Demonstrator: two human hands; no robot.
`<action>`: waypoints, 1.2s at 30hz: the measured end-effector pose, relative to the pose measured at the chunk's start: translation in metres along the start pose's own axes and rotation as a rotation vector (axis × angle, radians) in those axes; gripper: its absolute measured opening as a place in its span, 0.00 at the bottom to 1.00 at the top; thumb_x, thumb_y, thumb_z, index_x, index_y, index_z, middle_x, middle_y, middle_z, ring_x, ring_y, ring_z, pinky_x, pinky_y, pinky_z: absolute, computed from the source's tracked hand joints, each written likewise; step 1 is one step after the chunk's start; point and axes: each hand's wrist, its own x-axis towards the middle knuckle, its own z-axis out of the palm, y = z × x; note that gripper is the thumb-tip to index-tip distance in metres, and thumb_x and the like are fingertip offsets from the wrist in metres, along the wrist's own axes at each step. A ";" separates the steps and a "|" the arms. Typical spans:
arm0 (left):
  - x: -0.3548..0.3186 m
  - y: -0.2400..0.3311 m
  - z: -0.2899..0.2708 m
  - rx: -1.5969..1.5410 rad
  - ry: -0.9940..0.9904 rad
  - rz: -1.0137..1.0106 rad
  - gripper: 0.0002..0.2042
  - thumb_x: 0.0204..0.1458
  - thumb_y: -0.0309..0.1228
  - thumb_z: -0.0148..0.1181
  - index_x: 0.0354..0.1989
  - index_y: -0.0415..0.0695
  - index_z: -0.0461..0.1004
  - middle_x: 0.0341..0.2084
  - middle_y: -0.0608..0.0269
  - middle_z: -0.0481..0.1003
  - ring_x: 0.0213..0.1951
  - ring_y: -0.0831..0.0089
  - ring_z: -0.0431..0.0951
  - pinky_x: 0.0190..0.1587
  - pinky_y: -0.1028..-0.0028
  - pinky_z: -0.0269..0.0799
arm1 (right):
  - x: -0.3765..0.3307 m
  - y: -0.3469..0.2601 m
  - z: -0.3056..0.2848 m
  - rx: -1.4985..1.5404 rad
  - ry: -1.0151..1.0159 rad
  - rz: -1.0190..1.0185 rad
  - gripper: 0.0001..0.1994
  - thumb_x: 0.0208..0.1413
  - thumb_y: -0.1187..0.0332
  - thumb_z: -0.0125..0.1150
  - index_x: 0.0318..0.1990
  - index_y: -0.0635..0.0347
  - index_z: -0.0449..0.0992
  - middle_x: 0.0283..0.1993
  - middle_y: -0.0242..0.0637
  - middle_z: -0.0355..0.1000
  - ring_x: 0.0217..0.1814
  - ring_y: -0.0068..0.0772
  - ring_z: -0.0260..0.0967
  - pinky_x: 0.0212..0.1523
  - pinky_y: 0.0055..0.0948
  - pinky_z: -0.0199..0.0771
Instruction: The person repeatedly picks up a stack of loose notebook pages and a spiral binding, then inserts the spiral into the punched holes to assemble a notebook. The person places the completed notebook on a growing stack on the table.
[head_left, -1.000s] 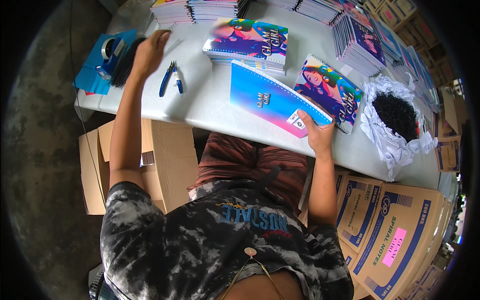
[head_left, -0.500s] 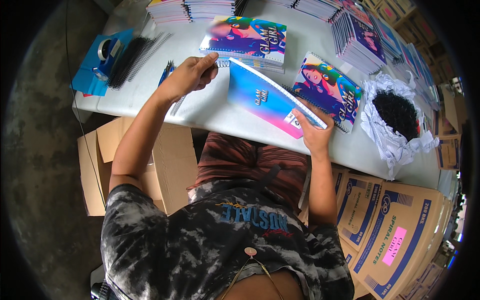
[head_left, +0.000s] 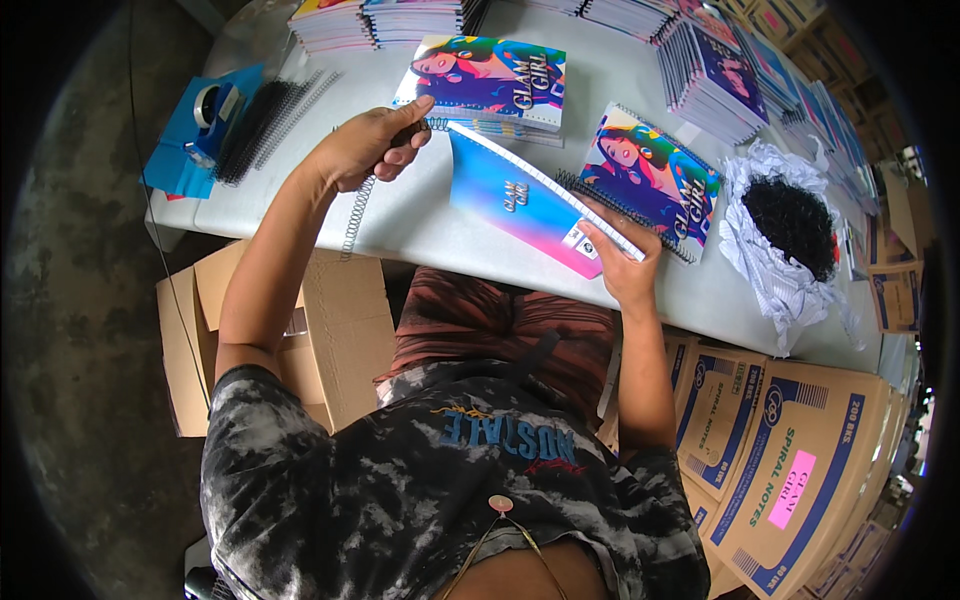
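Blue-to-pink notebook (head_left: 528, 207), head view: gripped at its lower right corner by the right hand (head_left: 628, 262), over the tabletop's (head_left: 412, 222) near edge. Left hand (head_left: 385, 148) curls round a wire coil (head_left: 437, 124) at the notebook's upper left corner; entry into the holes: cannot tell. Remaining visible punched edge: uncoiled. Coil-bound notebook (head_left: 650, 175), toward the tabletop's right edge: appears done.
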 end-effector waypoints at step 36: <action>0.006 -0.188 0.016 1.624 0.554 0.988 0.53 0.44 0.70 0.35 0.61 0.27 0.36 0.62 0.34 0.31 0.63 0.39 0.27 0.58 0.41 0.15 | -0.022 -0.003 0.030 -0.100 -0.106 -0.180 0.25 0.39 0.81 0.60 0.50 0.59 0.71 0.49 0.42 0.71 0.50 0.39 0.70 0.49 0.29 0.70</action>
